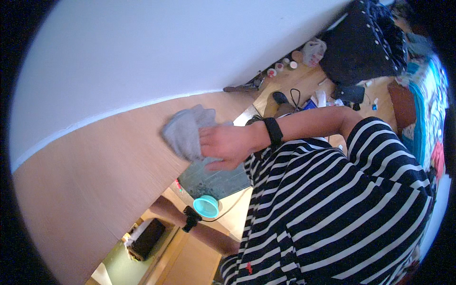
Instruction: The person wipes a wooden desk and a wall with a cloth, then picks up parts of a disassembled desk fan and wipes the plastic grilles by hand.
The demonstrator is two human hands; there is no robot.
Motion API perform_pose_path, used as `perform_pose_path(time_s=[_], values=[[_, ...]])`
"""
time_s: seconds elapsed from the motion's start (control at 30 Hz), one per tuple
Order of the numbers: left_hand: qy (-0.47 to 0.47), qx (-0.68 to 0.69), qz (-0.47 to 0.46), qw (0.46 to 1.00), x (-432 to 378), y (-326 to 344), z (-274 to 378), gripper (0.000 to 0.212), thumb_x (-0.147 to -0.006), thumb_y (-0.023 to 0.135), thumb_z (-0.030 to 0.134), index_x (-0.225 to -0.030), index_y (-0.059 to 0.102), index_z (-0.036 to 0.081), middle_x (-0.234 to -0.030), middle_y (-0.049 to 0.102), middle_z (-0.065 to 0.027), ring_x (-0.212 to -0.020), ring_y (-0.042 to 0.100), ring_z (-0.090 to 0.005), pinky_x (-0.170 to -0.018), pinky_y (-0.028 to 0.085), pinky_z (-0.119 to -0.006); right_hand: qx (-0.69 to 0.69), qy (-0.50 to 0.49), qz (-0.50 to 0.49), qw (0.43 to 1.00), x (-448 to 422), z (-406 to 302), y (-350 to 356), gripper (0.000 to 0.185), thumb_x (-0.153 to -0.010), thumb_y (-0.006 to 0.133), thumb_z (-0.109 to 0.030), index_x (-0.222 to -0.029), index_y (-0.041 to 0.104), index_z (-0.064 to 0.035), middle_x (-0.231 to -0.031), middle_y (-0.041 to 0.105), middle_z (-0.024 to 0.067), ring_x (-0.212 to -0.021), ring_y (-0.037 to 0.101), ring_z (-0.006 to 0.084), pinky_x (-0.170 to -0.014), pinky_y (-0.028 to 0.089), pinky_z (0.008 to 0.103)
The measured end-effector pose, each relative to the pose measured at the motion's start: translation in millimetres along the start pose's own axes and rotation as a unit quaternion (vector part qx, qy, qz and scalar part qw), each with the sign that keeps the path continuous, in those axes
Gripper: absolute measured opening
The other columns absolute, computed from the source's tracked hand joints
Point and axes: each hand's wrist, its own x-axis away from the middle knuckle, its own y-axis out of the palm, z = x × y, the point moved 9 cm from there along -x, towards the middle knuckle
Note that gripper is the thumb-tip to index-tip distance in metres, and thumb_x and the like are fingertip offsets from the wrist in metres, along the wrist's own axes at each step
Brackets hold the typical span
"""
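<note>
My right hand [228, 144], palm down with a black band on the wrist, presses a bunched grey cloth [188, 133] against a light wood board [96, 171]. The cloth lies near the board's edge and looks slightly blurred. My left forearm [213, 238], with a black device [191, 218] strapped at the wrist, reaches behind the board's lower edge. That edge hides my left hand. A turquoise plastic bowl [206, 206] stands between the two arms, beside a dark grey panel [213, 180].
A white wall [160, 46] borders the board. Bottles [293, 65], a plastic bag [314, 51] and a dark fabric item [359, 46] stand on the wooden floor. A thin cable [231, 206] runs from the left wrist. A dark box [146, 238] sits below the board; bedding [427, 103] lies at right.
</note>
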Motion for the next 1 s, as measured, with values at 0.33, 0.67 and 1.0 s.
perform_pose_path(time_s=[0.33,0.67,1.0], values=[[0.09,-0.011,0.043,0.995,50.8,39.1,121.6,0.049,-0.076,0.077,-0.001,-0.12,0.056,-0.003,-0.108,0.062,-0.0164,-0.085,0.061,-0.027,-0.071,0.057,-0.038,-0.056,0.068,-0.055,0.995,9.3,65.3,-4.6,0.047,-0.094,0.053,-0.042,-0.085,0.054,0.0038,-0.083,0.053,0.0229,-0.084,0.055,0.0418,-0.08,0.045,0.0502],[-0.018,0.122,0.037,0.992,46.9,35.5,135.1,0.066,-0.077,0.077,0.001,-0.131,0.041,-0.006,-0.122,0.057,-0.0202,-0.105,0.057,-0.0279,-0.087,0.054,-0.042,-0.179,-0.126,0.09,0.972,-54.4,-16.7,-47.9,0.035,-0.099,0.045,-0.025,-0.084,0.056,0.0037,-0.084,0.056,0.0221,-0.087,0.053,0.0404,-0.081,0.042,0.0492],[-0.012,0.178,0.017,0.984,50.6,34.9,164.0,0.063,-0.078,0.075,0.001,-0.132,0.043,-0.006,-0.125,0.056,-0.0209,-0.109,0.057,-0.0274,-0.087,0.053,-0.041,-0.215,0.177,0.037,0.96,21.3,90.8,5.4,0.043,-0.101,0.044,-0.03,-0.078,0.056,0.0035,-0.078,0.055,0.0247,-0.075,0.056,0.0363,-0.071,0.044,0.048]])
